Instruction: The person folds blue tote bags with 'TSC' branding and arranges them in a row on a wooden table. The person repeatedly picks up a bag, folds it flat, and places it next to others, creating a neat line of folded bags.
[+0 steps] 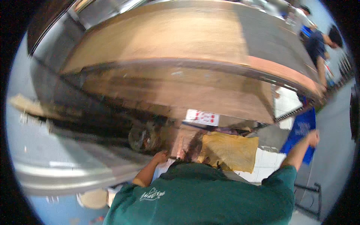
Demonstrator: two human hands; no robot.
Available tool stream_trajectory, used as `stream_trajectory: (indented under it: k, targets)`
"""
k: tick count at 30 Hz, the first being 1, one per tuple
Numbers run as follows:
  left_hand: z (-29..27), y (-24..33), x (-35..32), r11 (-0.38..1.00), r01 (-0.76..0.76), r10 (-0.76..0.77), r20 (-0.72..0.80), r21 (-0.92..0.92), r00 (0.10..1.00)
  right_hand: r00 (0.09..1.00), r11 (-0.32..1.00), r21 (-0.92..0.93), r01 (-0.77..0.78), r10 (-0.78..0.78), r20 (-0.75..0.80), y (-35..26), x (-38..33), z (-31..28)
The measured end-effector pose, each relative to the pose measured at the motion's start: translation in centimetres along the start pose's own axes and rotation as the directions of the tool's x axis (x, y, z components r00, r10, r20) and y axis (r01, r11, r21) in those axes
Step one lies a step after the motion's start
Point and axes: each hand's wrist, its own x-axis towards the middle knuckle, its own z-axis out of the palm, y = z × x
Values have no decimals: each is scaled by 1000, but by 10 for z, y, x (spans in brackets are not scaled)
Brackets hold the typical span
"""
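Observation:
My right hand (pixel 314 138) is stretched out to the right, over the outer edge of a blue plastic-like sheet or bag (pixel 301 131). Its fingers look curled; blur hides whether they grip that edge. Low on the left, my left hand (pixel 162 156) is close to my body with its fingers bent, and what they hold, if anything, cannot be made out. Just beyond it stands a clear, rounded container or bag (pixel 144 138) with dim contents. Between my arms lies a yellow cloth or sack (pixel 232 150). A white card with red marks (pixel 202 117) lies farther off.
A large wooden-topped table (pixel 180 33) with a lower shelf (pixel 180 90) spans the space ahead. A pale metal surface (pixel 71 172) runs along the left. A dark metal frame (pixel 311 198) stands at lower right. Another person (pixel 318 47) bends beside the table's far right end.

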Motion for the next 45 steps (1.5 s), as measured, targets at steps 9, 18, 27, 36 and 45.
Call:
stream_trajectory:
  k: [9, 18, 27, 36, 45]
  targets:
    - [-1, 50, -2, 974, -60, 43, -79, -219, 996, 999, 998, -64, 28, -30, -29, 44, -147, -153]
    - [-29, 26, 59, 923, 128, -109, 73, -363, 991, 889, 959, 22, 282, -269, 371, 47, -428, -149]
    - [-86, -7, 63, 313, 274, -220, 212, -909, 952, 135, 948, 316, -34, -309, 941, -84, -669, -167]
    - [-127, -63, 49, -491, 24, 163, -64, -871, 985, -486, 789, 464, -403, -614, 622, -169, -736, -217]
    - [-118, -140, 127, 249, -223, -192, -274, -942, 942, -510, 512, 808, -291, -798, 321, -192, -845, -201]
